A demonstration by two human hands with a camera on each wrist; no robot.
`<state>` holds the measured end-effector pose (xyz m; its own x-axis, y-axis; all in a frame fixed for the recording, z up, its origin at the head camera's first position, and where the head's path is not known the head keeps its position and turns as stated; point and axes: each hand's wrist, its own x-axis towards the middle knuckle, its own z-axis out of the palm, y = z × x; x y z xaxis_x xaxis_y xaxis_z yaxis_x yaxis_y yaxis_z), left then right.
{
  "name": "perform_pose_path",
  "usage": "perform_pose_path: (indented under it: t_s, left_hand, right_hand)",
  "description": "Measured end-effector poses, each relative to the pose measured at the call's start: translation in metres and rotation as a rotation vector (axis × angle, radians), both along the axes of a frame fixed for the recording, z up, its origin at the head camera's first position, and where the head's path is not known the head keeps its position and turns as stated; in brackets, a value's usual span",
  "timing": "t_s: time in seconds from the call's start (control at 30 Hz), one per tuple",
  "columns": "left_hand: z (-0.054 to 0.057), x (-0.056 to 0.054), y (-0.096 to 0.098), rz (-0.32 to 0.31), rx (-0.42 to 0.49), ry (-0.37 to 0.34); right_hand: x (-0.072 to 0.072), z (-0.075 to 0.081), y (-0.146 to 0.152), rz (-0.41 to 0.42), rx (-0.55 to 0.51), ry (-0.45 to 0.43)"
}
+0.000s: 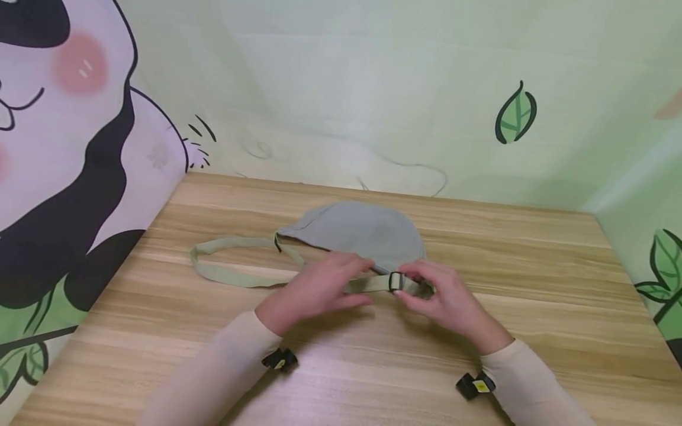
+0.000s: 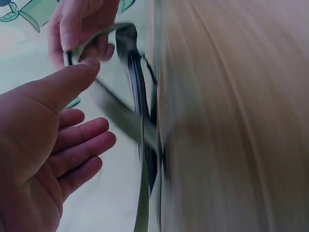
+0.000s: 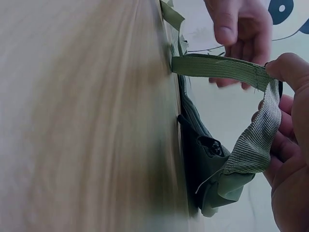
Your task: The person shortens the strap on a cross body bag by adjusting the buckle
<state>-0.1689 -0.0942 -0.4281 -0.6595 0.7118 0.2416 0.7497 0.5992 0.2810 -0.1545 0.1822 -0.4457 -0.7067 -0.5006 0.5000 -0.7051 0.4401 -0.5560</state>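
Note:
A grey waist bag (image 1: 359,231) lies on the table with its rounded side toward the wall. Its pale green strap (image 1: 229,275) loops out to the left and comes back along the bag's near side. My right hand (image 1: 450,299) pinches the strap at a black slider buckle (image 1: 395,282), holding that stretch raised off the table in the right wrist view. Beside the strap, my left hand (image 1: 319,285) has its thumb and fingers spread apart, with nothing gripped between them. In the right wrist view a dark zipper end (image 3: 211,145) shows on the bag.
The wood-grain table (image 1: 373,378) runs back to a pale green wall sheet (image 1: 341,89). A printed panda (image 1: 64,148) covers the left side, and printed leaves (image 1: 666,266) mark the right. Each wrist wears a small black camera mount (image 1: 279,359).

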Motion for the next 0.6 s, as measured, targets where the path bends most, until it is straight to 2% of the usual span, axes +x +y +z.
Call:
perform_pose_path:
  t_s: [0.1,0.23,0.37,0.5,0.6]
  left_hand:
    - [0.000,0.000,0.014,-0.013,0.030,-0.047]
    - [0.001,0.000,0.025,-0.035,0.088,-0.039]
    - [0.002,0.000,0.026,-0.039,0.123,-0.034]
    - [0.001,-0.002,0.022,-0.045,0.103,-0.051]
    - [0.001,-0.003,0.021,-0.051,0.082,-0.038]
  right_hand:
    - [-0.001,-0.001,-0.002,0.023,-0.005,0.005]
    - [-0.001,0.000,-0.003,0.042,-0.009,-0.007]
    - [-0.002,0.000,-0.002,0.049,-0.008,-0.016]
    - [-0.002,0.000,0.001,0.043,0.000,-0.031]
    - [-0.002,0.000,0.001,0.039,0.014,-0.061]
